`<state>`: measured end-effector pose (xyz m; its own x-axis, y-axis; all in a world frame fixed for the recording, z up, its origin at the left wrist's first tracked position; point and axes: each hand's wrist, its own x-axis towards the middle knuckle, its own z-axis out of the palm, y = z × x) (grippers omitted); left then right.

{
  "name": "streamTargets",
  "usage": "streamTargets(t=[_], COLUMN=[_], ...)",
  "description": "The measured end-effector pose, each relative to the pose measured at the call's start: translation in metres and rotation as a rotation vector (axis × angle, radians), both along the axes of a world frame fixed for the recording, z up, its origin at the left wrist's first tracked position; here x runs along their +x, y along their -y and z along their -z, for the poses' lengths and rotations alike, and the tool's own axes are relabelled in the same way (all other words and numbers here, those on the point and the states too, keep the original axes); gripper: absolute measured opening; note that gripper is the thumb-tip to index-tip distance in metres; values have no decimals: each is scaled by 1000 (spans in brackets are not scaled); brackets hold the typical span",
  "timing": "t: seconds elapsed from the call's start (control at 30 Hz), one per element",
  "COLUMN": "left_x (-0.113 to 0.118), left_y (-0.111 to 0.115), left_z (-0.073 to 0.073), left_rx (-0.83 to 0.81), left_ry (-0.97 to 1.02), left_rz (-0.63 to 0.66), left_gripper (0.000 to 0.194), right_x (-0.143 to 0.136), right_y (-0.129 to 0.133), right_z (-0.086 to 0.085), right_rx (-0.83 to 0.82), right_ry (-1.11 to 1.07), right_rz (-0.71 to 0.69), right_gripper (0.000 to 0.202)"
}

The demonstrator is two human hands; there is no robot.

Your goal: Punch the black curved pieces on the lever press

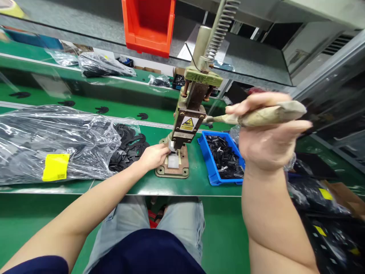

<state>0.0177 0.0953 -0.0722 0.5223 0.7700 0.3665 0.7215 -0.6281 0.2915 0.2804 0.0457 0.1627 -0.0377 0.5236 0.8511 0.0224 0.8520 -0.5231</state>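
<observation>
A hand-operated arbor press (188, 123) stands at the middle of the bench, with a yellow warning label on its front. My right hand (264, 146) is closed around the press's lever handle (265, 116), which is wrapped in pale, worn material. Down at the press base (172, 173), my left hand (155, 156) has its fingertips pinched together beside the lower end of the ram. Whatever is between those fingertips is too small and hidden to name. A light metal plate (173, 161) lies on the base just in front of the fingers.
Left of the press, a clear plastic bag (57, 140) spills curved black parts (128, 144). A blue bin (212, 179) of small black pieces sits on the right. Behind, several black parts lie along a green conveyor (119, 102). An orange bin (149, 45) is on the shelf above.
</observation>
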Motion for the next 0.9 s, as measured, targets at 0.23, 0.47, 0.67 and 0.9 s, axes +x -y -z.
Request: streamTargets(t=[0.23,0.47,0.67,0.9], left_x=[6,9,-11,-107], left_y=[-5,1,-18,-102], left_z=[-12,-22,-38,-43], left_rx=[-1,-33,-69,-389], left_ry=[-107,-127,-179,-507], left_rz=[89,83,25,-413], left_gripper=[31,30,26,47], right_x=[-4,-5,-5,-6], right_y=[12,58,60,52], right_z=[18,111,148,144], right_rx=[-2,50,25,149], right_ry=[87,215,118,88], right_rz=[5,256,343,294], right_gripper=[27,19,14,20])
